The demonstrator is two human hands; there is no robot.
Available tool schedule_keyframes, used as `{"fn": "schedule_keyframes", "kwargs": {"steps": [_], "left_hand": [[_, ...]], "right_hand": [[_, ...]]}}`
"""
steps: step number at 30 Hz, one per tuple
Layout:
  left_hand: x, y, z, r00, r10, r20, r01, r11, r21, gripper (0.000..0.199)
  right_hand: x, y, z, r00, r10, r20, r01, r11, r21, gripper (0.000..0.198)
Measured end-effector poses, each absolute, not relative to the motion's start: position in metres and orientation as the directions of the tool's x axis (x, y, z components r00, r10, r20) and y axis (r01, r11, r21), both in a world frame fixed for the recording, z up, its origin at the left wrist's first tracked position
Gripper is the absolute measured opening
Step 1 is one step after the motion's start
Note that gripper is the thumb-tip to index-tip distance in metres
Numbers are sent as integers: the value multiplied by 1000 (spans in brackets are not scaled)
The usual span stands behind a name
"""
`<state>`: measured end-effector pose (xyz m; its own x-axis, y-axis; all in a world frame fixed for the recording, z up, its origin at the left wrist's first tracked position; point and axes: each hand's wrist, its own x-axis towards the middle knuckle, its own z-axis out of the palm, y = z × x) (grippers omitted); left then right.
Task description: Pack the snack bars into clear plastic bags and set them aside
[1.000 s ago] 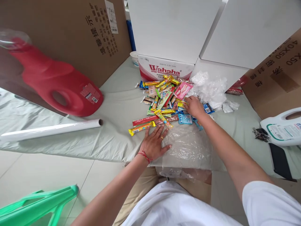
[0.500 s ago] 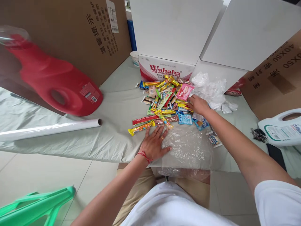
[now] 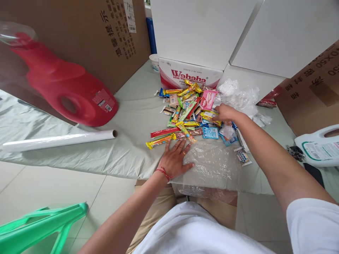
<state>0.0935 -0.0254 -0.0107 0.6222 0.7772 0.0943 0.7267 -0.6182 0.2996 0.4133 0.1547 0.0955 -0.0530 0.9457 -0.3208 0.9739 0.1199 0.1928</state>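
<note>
My left hand (image 3: 174, 160) lies flat with fingers spread near the table's front edge. Its fingertips reach a yellow snack stick (image 3: 160, 141), and its thumb side rests by a clear plastic bag (image 3: 214, 165) spread on the cloth. At the right side of a heap of wrapped snacks (image 3: 185, 113), my right hand (image 3: 225, 114) has its fingers curled over a yellow snack packet (image 3: 210, 114). A pink wafer packet (image 3: 208, 100) lies just beyond those fingers. Blue packets (image 3: 210, 133) are nearer to me, and a small biscuit packet (image 3: 243, 156) sits below my right forearm.
A Wahaba-lettered carton (image 3: 190, 74) stands behind the heap, under white boxes (image 3: 193, 31). Crumpled clear bags (image 3: 239, 95) lie to its right. At left are a red detergent bottle (image 3: 69, 88) and a white film roll (image 3: 60, 140); at right, a white bottle (image 3: 321, 148).
My right hand has shifted slightly at the yellow packet, which now shows more of its face. My left hand stays flat. The whole view has tilted a little.
</note>
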Motion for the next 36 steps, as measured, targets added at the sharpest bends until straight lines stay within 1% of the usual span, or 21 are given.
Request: {"fn": "schedule_keyframes", "kwargs": {"steps": [3, 7, 10, 13, 16, 19, 21, 22, 23, 25, 27, 29, 31, 33, 36], "left_hand": [[93, -25, -11, 623, 777, 91, 725, -617, 306, 85], [93, -25, -9, 624, 778, 76, 727, -614, 307, 85], [93, -26, -8, 621, 780, 76, 730, -612, 305, 85], [94, -26, -7, 622, 779, 82, 728, -613, 308, 85], [95, -26, -8, 615, 784, 86, 730, -608, 313, 88], [95, -26, -8, 608, 789, 88, 732, -600, 323, 93], [95, -25, -9, 610, 787, 87, 729, -601, 326, 94], [95, -25, -9, 613, 786, 85, 728, -603, 325, 93], [94, -25, -9, 615, 784, 83, 728, -605, 321, 92], [94, -25, -10, 617, 783, 79, 729, -607, 315, 91], [94, -25, -10, 618, 782, 77, 731, -608, 311, 90], [94, -25, -9, 620, 781, 71, 731, -609, 308, 91], [95, -25, -8, 622, 781, 60, 734, -608, 304, 91], [95, -25, -7, 625, 779, 49, 735, -608, 299, 90], [94, -24, -4, 632, 774, 33, 734, -612, 293, 90]], "right_hand": [[413, 143, 91, -33, 928, -371, 963, 129, 236, 79], [409, 139, 86, -61, 925, -376, 963, 154, 222, 79], [406, 141, 86, -79, 926, -368, 964, 165, 207, 76], [406, 138, 92, -68, 937, -344, 966, 147, 211, 68], [408, 120, 111, -98, 966, -239, 971, 146, 191, 66], [412, 81, 144, -144, 988, -46, 983, 149, 111, 78], [413, 44, 166, -144, 986, 85, 990, 144, 5, 84], [413, 25, 174, -140, 982, 129, 987, 150, -66, 86], [413, 7, 178, -146, 980, 135, 975, 166, -145, 88], [408, -26, 172, -235, 971, 47, 930, 239, -278, 92], [399, -49, 152, -357, 928, -107, 892, 305, -334, 91], [387, -62, 124, -410, 878, -245, 893, 332, -304, 86], [375, -68, 101, -388, 869, -306, 916, 325, -236, 83], [365, -72, 86, -356, 886, -297, 932, 313, -181, 83], [356, -76, 74, -312, 912, -265, 949, 286, -133, 84]]}}
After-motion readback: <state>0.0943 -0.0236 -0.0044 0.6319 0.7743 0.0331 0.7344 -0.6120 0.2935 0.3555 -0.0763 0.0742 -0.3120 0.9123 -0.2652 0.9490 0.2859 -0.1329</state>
